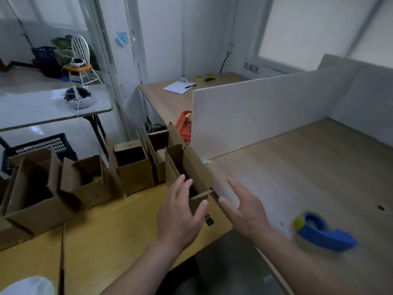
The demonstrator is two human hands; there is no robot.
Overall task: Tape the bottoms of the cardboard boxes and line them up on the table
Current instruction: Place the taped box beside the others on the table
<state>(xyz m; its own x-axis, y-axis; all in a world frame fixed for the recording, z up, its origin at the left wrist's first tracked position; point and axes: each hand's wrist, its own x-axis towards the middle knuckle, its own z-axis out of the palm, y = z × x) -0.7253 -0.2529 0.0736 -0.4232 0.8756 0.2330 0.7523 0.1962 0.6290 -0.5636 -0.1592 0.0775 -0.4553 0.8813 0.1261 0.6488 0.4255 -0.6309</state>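
An open cardboard box (192, 167) stands upright at the corner where the yellow table (119, 226) meets the grey-wood table (308, 167), its top flaps raised. My left hand (180, 211) grips its near edge, thumb on a flap and fingers inside the opening. Just right of the box, my right hand (242, 207) hovers with fingers spread, holding nothing. Several more open boxes (131, 165) stand in a row to the left along the yellow table. A blue tape dispenser (321, 231) lies on the grey-wood table, right of my right hand.
A white divider panel (265, 113) stands across the grey-wood table behind the box. A red basket (184, 124) sits beyond it, with paper and a pen (178, 87) further back. A dark crate (42, 145) is on the floor at left.
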